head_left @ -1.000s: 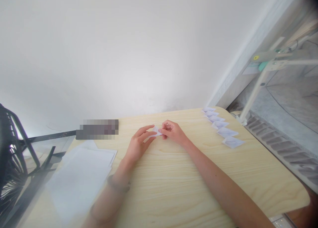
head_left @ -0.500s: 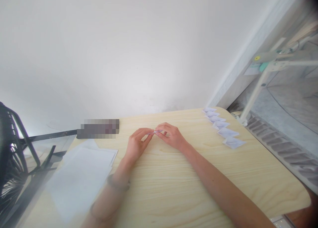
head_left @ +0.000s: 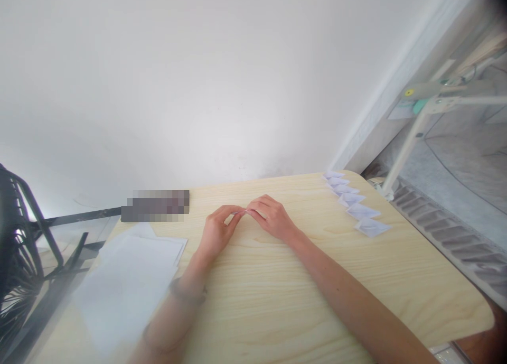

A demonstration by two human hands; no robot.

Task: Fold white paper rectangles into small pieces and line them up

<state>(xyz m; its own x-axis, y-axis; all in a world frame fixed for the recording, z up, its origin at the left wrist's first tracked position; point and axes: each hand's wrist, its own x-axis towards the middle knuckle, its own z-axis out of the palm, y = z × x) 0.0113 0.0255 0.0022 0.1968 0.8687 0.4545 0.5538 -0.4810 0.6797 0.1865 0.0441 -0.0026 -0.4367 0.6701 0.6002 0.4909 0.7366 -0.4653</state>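
Just above the middle of the wooden table (head_left: 257, 290), my left hand (head_left: 219, 227) and my right hand (head_left: 272, 216) meet fingertip to fingertip. Between them is a small folded piece of white paper (head_left: 240, 212), pinched by the thumb and fingers of each hand. Most of the piece is hidden by the fingers, so its shape does not show. Off to the right of my right hand stands a slanting row of several folded white paper pieces (head_left: 363, 212) with pointed ends.
A stack of loose white paper sheets (head_left: 130, 279) lies on the left, beside my left forearm. Behind it is a blurred-out dark object (head_left: 156, 206). A white wall (head_left: 237, 89) rises behind the table. A black chair (head_left: 31, 221) stands at the left, a white metal frame (head_left: 407, 147) at the right.
My right fingers have closed a little more over the paper, and less of it shows. Both hands stay in nearly the same place.
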